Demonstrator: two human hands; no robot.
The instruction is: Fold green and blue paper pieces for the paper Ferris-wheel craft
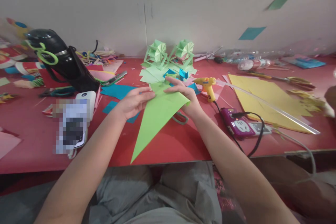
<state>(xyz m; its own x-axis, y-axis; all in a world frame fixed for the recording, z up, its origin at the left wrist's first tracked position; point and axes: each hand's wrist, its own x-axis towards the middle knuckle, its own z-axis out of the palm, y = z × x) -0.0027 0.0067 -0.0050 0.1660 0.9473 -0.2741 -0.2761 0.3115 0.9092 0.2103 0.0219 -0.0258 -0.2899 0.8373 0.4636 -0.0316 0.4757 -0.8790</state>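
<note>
Over red tabletop [178, 148], left hand [134, 102] and right hand [187, 95] pinch lime-green paper [159, 117] tapering to a sharp point.

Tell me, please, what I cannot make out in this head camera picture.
- Head view: part of the right hand, covered by the near edge of the green paper.
- Head view: the far end of the looped handle, hidden beneath that paper.
- Head view: details within the pixelated patch, masked by blocks.
- Head view: the dark shape, cut off by the right edge and blurred.
</note>
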